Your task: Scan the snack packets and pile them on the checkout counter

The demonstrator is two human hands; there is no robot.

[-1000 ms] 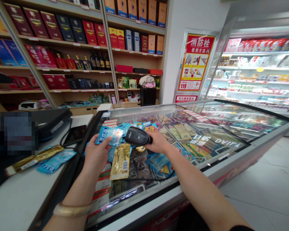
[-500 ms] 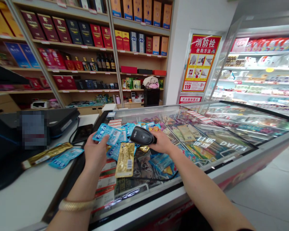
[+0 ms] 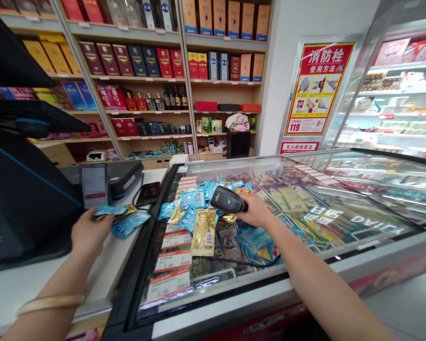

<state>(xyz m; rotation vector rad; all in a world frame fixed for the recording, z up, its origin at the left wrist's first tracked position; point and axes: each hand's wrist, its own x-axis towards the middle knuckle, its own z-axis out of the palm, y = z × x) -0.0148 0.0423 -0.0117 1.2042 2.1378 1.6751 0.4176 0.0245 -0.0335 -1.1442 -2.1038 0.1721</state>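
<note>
My right hand (image 3: 257,211) grips a black handheld barcode scanner (image 3: 227,200) over the glass lid of a chest freezer (image 3: 305,265). Just under the scanner lie several blue and gold snack packets, among them a long gold packet (image 3: 203,232) and a blue packet (image 3: 193,199). My left hand (image 3: 88,234), with a gold bangle on its wrist, is out over the white counter (image 3: 39,284) to the left, pinching a blue packet (image 3: 110,210) above a small pile of blue and gold packets (image 3: 130,222).
A black register and screen (image 3: 24,189) stand at the left, with a dark card terminal (image 3: 148,193) behind the pile. Shelves of boxed goods and bottles (image 3: 145,90) line the back wall. An open chiller (image 3: 394,104) is at the right, beside a red notice (image 3: 317,87).
My left hand has carried the blue packet away from the scanner, leftward to the pile on the white counter. The camera turned left. The right hand kept the scanner over the freezer lid.
</note>
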